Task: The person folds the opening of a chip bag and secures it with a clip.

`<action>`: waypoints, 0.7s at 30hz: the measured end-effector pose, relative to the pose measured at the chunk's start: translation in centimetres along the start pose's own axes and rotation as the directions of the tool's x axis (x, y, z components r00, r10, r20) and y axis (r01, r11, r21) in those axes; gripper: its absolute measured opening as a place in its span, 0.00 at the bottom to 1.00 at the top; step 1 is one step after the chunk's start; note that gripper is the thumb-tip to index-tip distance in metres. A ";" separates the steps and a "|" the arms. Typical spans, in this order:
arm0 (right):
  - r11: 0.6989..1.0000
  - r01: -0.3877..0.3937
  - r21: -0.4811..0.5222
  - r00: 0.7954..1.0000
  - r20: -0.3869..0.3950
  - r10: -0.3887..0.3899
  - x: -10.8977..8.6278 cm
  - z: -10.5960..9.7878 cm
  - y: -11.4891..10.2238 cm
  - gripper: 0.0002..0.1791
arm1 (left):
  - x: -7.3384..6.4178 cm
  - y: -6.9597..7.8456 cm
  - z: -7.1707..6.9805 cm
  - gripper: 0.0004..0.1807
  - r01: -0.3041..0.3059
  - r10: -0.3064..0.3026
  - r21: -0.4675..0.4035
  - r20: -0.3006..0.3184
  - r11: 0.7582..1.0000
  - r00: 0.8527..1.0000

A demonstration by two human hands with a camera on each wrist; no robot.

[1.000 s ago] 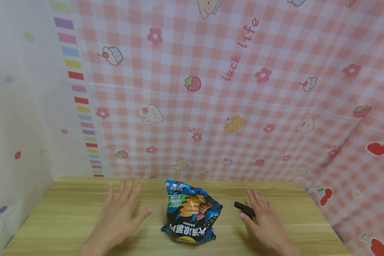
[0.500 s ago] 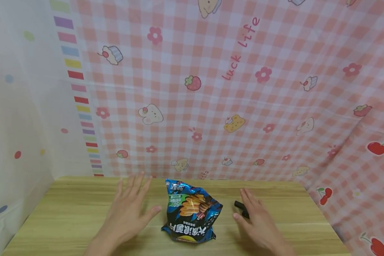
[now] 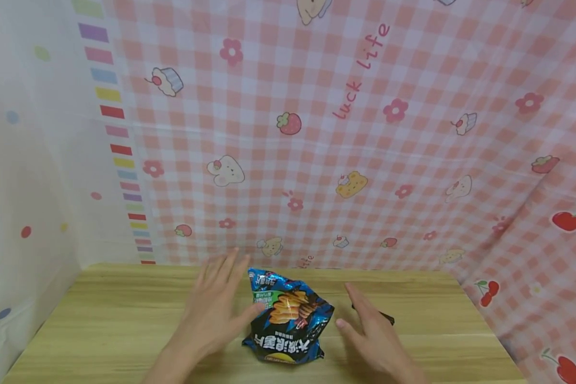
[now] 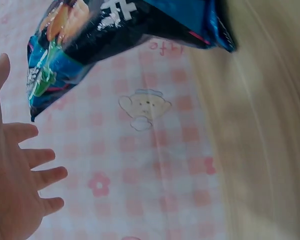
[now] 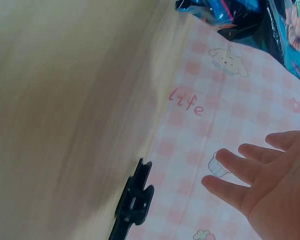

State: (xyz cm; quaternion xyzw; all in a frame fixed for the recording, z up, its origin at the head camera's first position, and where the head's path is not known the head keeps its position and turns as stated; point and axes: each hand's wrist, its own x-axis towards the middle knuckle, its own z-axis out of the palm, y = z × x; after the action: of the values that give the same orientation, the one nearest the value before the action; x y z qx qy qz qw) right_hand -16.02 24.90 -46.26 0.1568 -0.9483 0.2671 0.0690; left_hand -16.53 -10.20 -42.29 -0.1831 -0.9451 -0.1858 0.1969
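Observation:
A blue and black bag of chips (image 3: 293, 320) sits on the wooden table, its printing upside down in the head view. My left hand (image 3: 216, 309) is at its left side, fingers straight; the thumb overlaps the bag's edge in the head view, while the left wrist view shows the hand (image 4: 15, 175) apart from the bag (image 4: 115, 30). To the right of the bag, my right hand (image 3: 372, 333) has its fingers extended and holds nothing. Partly hidden behind it lies a slim black plastic clip (image 3: 388, 318), shown more fully in the right wrist view as a latched clip (image 5: 134, 200).
The wooden table (image 3: 101, 330) ends at a pink checked cloth (image 3: 288, 160) hanging behind it. White cloth (image 3: 29, 186) hangs on the left, and a cherry-print cloth (image 3: 547, 256) closes off the right side.
Both hands have moved inward toward the bag of chips, the left one rightward and the right one leftward. The bag and the black clip have stayed in place.

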 end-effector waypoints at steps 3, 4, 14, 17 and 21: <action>0.999 0.001 0.039 1.000 -0.021 -0.001 0.0 0.2 -0.5 0.41 | 0.5 0.7 0.0 0.52 -0.018 0.017 -0.014 -0.016 1.000 1.000; 0.999 0.001 0.055 1.000 -0.025 0.001 0.0 0.3 -0.6 0.40 | 0.7 1.0 0.0 0.51 -0.022 0.021 -0.019 -0.020 1.000 1.000; 0.970 -0.006 0.241 1.000 -0.026 0.013 0.8 1.0 -2.1 0.34 | 1.8 2.7 0.6 0.43 -0.136 0.130 -0.031 -0.135 0.990 0.982; 0.964 0.004 0.265 0.999 -0.046 0.008 0.9 1.2 -2.3 0.33 | 2.1 3.0 0.8 0.41 -0.178 0.171 -0.027 -0.178 0.984 0.969; 0.961 0.008 0.277 0.998 -0.064 0.010 1.0 1.4 -2.5 0.31 | 2.6 3.6 0.9 0.37 -0.230 0.221 -0.018 -0.212 0.973 0.952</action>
State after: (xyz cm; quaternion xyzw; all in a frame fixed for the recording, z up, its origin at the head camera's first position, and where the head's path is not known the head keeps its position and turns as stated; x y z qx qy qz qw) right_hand -16.20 21.85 -45.98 0.1556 -0.8990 0.4021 0.0770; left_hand -17.55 -5.97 -40.92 -0.2737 -0.8879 -0.2004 0.3106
